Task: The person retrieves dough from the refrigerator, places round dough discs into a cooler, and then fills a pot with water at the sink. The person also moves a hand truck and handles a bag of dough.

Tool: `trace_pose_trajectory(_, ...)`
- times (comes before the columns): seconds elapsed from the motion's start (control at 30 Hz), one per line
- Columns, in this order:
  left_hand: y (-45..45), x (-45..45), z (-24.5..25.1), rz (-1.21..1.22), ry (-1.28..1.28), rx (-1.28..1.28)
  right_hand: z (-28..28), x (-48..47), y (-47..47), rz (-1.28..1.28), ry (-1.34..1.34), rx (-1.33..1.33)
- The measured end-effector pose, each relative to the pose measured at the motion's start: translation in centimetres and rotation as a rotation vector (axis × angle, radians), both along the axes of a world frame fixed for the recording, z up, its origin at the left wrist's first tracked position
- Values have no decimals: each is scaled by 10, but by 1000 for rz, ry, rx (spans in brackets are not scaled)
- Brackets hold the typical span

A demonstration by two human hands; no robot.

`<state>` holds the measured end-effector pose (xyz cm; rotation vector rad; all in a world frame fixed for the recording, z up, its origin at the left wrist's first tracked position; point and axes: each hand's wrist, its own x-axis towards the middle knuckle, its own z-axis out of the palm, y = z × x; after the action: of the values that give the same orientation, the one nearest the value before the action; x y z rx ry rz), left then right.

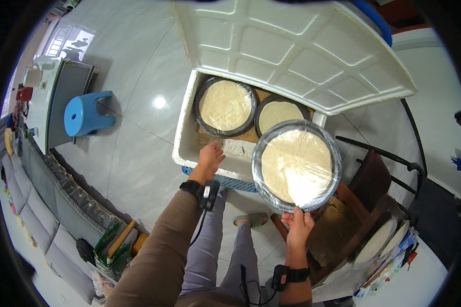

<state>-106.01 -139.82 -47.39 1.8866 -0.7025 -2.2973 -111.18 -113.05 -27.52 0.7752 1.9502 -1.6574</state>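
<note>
My right hand (pixel 299 226) grips the near rim of a round dark pan of pale flat dough (pixel 296 163), covered in shiny plastic film. This pan hangs over the front right corner of a white foam box (pixel 184 126) and hides part of it. Inside the box, a film-wrapped dough pan (pixel 226 105) lies at the left. Beside it is another dough pan (pixel 280 115), partly hidden by the held one. My left hand (pixel 211 156) is empty, fingers apart, over the box's front wall. The box's foam lid (pixel 276 42) leans raised behind it.
Under the box is a blue plastic crate (pixel 236 185). A wooden chair (pixel 365 195) stands close on the right, with more round dough pans (pixel 376 243) on a surface behind it. A blue stool (pixel 88 114), a white table (pixel 46 96) and a grey sofa (pixel 42 215) are at the left.
</note>
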Motion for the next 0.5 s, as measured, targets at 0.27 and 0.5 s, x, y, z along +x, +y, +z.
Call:
trace_pose_trajectory(0.27, -41, -18, -70, 283, 26, 254, -43, 26, 18, 142, -174, 66)
trace_pose_trajectory(0.5, -38, -17, -33, 85, 154, 36, -55, 34, 12, 131, -248, 99)
